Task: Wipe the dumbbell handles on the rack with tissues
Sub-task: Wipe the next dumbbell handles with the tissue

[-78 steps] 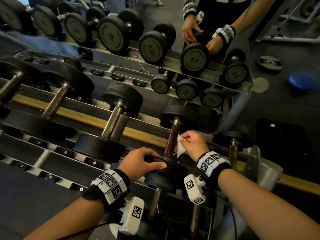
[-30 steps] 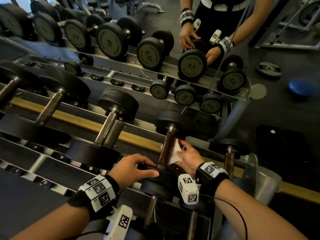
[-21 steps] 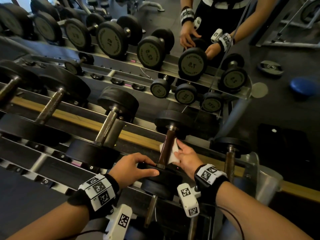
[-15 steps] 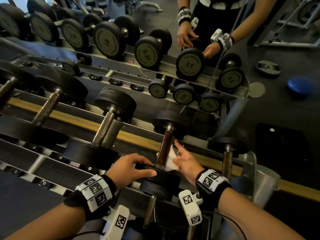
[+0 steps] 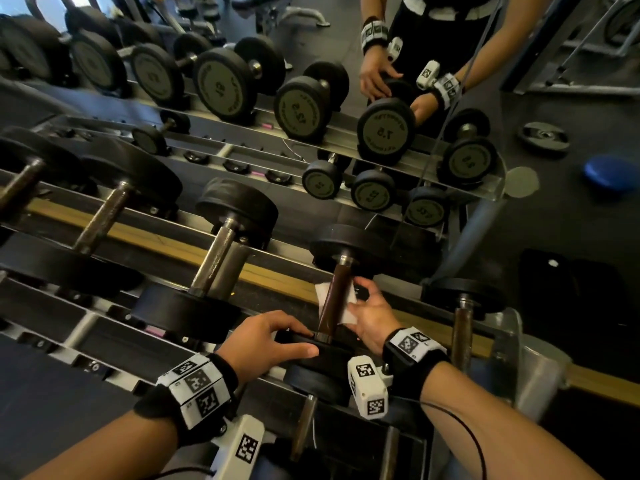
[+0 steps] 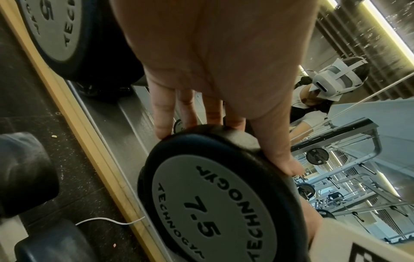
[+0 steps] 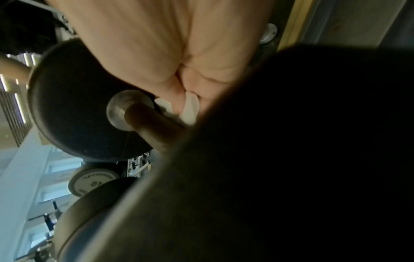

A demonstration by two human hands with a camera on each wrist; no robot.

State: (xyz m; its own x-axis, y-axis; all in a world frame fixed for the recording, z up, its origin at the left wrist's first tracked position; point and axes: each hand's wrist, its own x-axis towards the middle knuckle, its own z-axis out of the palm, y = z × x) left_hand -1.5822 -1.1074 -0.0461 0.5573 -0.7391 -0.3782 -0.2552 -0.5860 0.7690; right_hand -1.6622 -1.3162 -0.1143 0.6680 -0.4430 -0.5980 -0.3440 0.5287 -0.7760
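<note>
The 7.5 dumbbell lies across the rack, its brown handle (image 5: 334,299) (image 7: 154,122) running away from me. My left hand (image 5: 266,337) (image 6: 226,122) grips the near black head (image 5: 325,362) (image 6: 212,203), fingers over its rim and thumb on the side. My right hand (image 5: 372,315) (image 7: 179,53) pinches a white tissue (image 5: 348,315) (image 7: 190,109) against the right side of the handle. The tissue passes behind the handle and a corner shows on its left. The far head (image 7: 74,106) is bare.
A bigger dumbbell (image 5: 214,258) lies to the left and a smaller one (image 5: 462,317) to the right. A mirror (image 5: 388,133) behind the rack reflects the dumbbells and a person. A wood-coloured strip (image 5: 173,244) runs along its base. More handles (image 5: 303,427) sit on the lower tier.
My right hand has slid the tissue along the handle and turned from lying over it to pinching it from the right side. The left hand has kept its grip on the near head.
</note>
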